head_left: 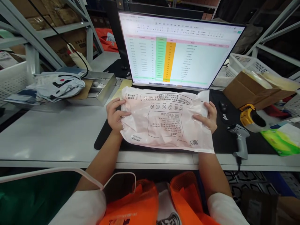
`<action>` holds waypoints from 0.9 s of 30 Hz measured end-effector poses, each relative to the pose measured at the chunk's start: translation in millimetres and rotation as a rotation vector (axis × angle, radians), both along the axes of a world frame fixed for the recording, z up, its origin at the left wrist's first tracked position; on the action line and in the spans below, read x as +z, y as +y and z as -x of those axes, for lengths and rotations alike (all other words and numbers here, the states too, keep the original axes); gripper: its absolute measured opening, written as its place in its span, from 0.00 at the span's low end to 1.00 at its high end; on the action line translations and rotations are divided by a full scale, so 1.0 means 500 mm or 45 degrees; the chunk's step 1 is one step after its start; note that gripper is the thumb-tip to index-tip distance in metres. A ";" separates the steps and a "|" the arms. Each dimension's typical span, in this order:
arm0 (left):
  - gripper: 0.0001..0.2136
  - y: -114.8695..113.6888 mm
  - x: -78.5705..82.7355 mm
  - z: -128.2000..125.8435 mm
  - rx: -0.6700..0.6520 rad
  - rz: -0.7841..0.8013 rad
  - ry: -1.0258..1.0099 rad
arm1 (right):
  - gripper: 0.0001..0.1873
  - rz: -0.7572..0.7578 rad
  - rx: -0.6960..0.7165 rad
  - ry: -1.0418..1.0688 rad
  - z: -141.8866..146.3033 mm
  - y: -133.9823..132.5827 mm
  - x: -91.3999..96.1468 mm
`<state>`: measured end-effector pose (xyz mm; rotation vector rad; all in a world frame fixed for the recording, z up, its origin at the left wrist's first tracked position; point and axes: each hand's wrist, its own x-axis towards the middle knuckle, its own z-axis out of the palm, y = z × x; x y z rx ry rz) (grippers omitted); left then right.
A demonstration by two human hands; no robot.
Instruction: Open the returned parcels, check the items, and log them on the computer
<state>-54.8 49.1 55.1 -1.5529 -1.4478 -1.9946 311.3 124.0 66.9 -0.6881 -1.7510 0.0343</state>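
Observation:
A pale pink plastic packaging bag [164,125] with black printing, upside down to my view, spans the space between my hands above the desk. My left hand [116,115] grips its left edge, fingers on the front face. At the opposite side, my right hand [209,117] pinches the right edge the same way. The bag looks flat and slightly wrinkled. Behind it stands a monitor [187,59] showing a spreadsheet with green and orange columns. A keyboard area is mostly hidden by the bag.
Right of the bag are a barcode scanner [240,140], a mouse [223,107], a yellow tape roll [252,118], a green tissue pack [282,140] and a cardboard box [252,90]. On the left, a white plastic package [59,84] lies by a grey tray [103,84].

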 end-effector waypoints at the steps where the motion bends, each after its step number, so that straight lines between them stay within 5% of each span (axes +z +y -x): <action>1: 0.21 -0.001 0.002 -0.002 -0.013 0.019 -0.030 | 0.05 0.011 -0.012 -0.010 0.001 -0.001 0.000; 8: 0.27 -0.007 0.031 -0.015 -0.041 0.142 -0.298 | 0.09 -0.007 0.125 0.138 0.014 0.002 -0.001; 15: 0.18 0.008 0.027 0.019 -0.709 0.545 -0.621 | 0.20 0.435 0.346 0.127 -0.001 0.039 0.001; 18: 0.15 0.006 0.018 0.036 -0.792 0.745 -0.742 | 0.22 0.708 0.204 0.301 0.014 0.039 -0.013; 21: 0.23 0.004 0.011 0.031 -0.841 0.859 -0.935 | 0.23 0.915 0.112 0.401 0.027 0.035 -0.029; 27: 0.31 0.020 -0.010 -0.012 -0.974 0.984 -1.192 | 0.24 1.030 0.191 0.494 0.025 0.047 -0.047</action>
